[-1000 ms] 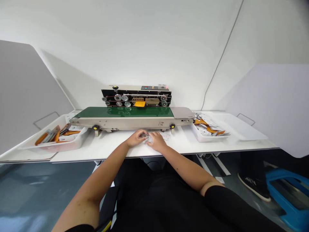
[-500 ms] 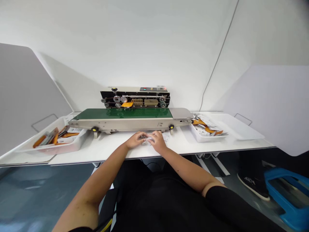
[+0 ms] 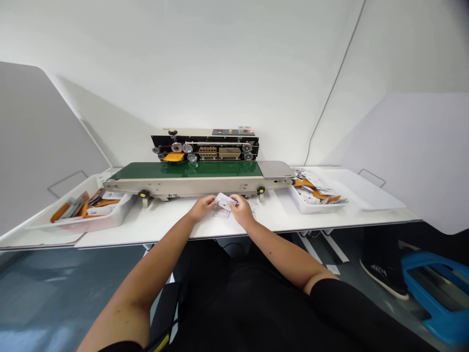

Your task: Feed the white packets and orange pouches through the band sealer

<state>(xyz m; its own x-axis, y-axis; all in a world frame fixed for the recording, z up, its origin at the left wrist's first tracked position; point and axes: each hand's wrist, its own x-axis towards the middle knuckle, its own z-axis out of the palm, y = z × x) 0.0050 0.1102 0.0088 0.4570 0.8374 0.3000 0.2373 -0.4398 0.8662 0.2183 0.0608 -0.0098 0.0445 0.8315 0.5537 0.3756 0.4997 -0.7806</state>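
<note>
Between my two hands is a small white printed packet [image 3: 225, 201], tilted up above the table near its front edge. My left hand [image 3: 203, 207] pinches its left side, and my right hand [image 3: 242, 210] grips its right side. Beneath it a clear, flat piece [image 3: 221, 213] lies on the table, and another pale piece [image 3: 253, 206] shows partly beyond my right hand. Just behind stands a band sealing machine [image 3: 205, 146] with a green conveyor belt [image 3: 194, 170]. An orange packet [image 3: 173, 157] sits in the machine's rollers at the left.
A white bin [image 3: 110, 219] of orange and silver packets stands at the left. Another bin [image 3: 318, 210] with similar packets is at the right, beside a white lid or tray [image 3: 373, 190]. A blue stool [image 3: 436, 293] and a person's shoe [image 3: 384, 281] are on the floor at right.
The white packet has been lifted and tilted up between my hands, which moved slightly apart. The orange packet in the machine has travelled left.
</note>
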